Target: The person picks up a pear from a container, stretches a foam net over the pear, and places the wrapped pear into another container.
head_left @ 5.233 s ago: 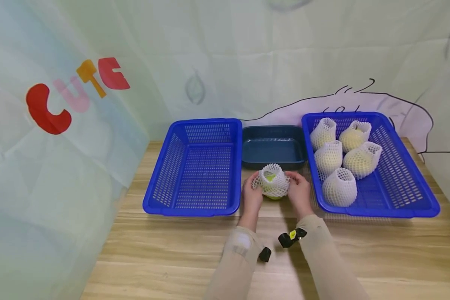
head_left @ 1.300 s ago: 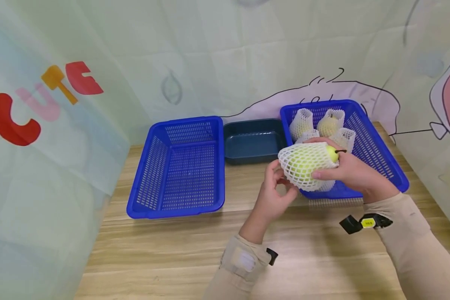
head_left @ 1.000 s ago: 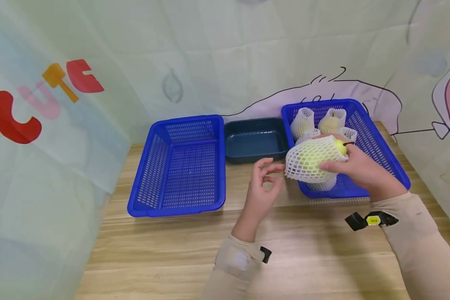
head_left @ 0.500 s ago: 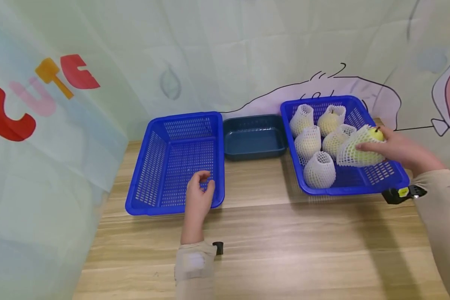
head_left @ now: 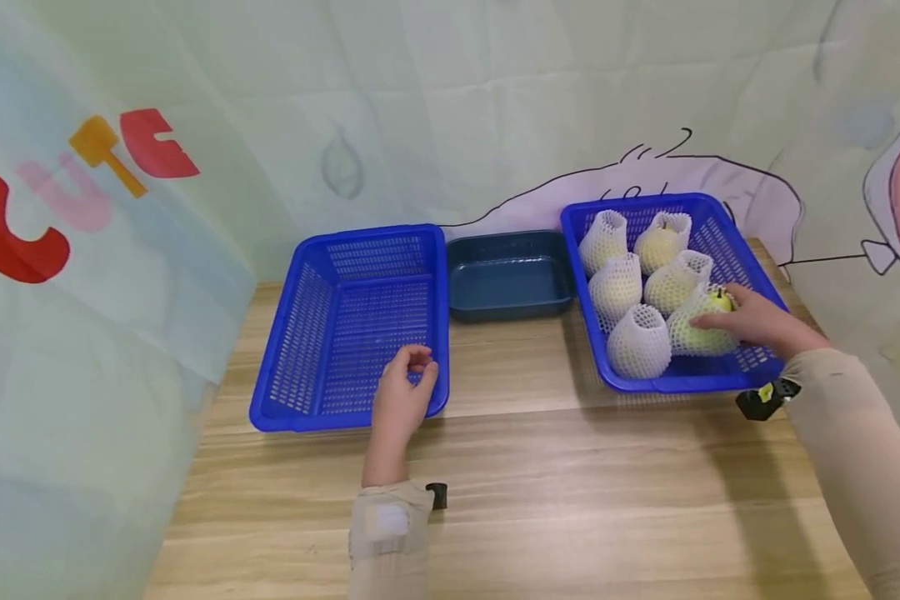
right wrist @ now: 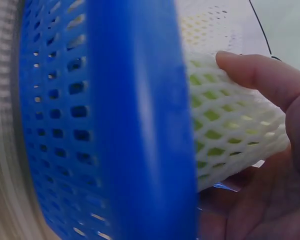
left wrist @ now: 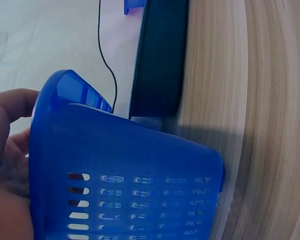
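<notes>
Inside the right blue basket (head_left: 753,383), my right hand (head_left: 767,323) holds a green pear (head_left: 692,335) in a white foam net, thumb on one side and fingers round the other. The pear's stem end pokes out of the net. In the right wrist view the basket rim (right wrist: 140,125) covers part of the netted pear (right wrist: 225,125). My left hand (head_left: 402,396), fingers loosely curled round nothing, hovers by the front right corner of the left blue basket (head_left: 348,425). The left wrist view shows that hand (left wrist: 7,165) just past the basket's rim.
Several pale pears in foam nets, one of them a netted pear (head_left: 639,343) at the front, stand beside the held one. A dark teal dish (head_left: 510,312) sits between the baskets on the wooden table (head_left: 570,500). A printed curtain (head_left: 435,108) hangs behind.
The pear got its foam net over the table, then my right hand carried it right and lowered it into the right basket. My left hand let go and moved left to the other basket.
</notes>
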`<state>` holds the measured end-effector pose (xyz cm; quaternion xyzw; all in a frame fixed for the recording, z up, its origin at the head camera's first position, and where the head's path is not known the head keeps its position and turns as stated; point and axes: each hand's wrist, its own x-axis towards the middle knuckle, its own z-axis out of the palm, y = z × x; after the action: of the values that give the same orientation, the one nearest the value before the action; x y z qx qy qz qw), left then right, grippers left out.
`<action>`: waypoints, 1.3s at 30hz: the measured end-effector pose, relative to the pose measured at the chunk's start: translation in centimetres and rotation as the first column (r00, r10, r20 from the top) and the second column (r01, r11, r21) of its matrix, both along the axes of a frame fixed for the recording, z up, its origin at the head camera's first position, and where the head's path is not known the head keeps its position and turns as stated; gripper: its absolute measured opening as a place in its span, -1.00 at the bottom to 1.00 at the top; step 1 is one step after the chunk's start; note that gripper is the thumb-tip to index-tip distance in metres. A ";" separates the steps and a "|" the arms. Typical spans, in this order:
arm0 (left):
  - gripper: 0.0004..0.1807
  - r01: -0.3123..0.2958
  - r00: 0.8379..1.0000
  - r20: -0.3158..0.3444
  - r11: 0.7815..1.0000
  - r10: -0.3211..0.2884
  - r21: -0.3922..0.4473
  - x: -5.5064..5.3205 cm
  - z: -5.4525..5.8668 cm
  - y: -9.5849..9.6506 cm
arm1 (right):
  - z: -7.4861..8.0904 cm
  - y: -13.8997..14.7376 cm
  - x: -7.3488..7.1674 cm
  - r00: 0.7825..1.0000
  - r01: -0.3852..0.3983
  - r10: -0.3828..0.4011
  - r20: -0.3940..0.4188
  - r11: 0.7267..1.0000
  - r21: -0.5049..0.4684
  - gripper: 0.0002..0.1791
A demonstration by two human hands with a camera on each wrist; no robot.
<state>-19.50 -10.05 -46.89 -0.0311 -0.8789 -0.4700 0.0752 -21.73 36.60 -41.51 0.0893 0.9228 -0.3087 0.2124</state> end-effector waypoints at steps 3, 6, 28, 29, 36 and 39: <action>-0.78 -0.026 1.000 -0.001 1.000 0.026 0.012 0.2 -0.1 -0.6 | -0.6 -0.6 -0.3 1.000 -0.018 0.018 -0.010 1.000 -0.004 0.25; -0.79 -0.033 0.999 0.000 0.999 0.033 0.030 0.4 -0.1 -1.1 | -1.1 -1.1 -0.5 0.998 -0.060 0.060 0.002 0.998 0.027 0.18; -0.79 -0.031 0.999 0.007 0.999 0.031 -0.034 0.4 -0.3 -1.4 | -1.5 -1.8 -0.1 0.963 -0.242 0.249 -0.097 0.967 0.083 -0.45; -0.79 -0.033 0.999 0.007 0.999 0.033 -0.041 0.4 -0.3 -1.4 | -1.5 -1.9 -0.1 0.963 -0.246 0.253 -0.091 0.966 0.083 -0.41; -0.77 -0.046 0.999 0.019 0.996 0.048 -0.074 0.3 -0.3 -1.6 | -2.1 -2.1 -0.7 0.968 -0.226 0.233 -0.095 0.971 0.083 -0.26; -0.77 -0.047 0.999 0.019 0.998 0.048 -0.050 0.4 -0.5 -1.8 | -1.6 -2.5 -1.0 0.973 -0.211 0.216 -0.076 0.975 0.073 -0.15</action>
<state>-19.12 -11.81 -47.43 -0.0073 -0.8915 -0.4464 0.0764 -22.72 34.09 -43.12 -0.0167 0.9447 -0.2574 0.2024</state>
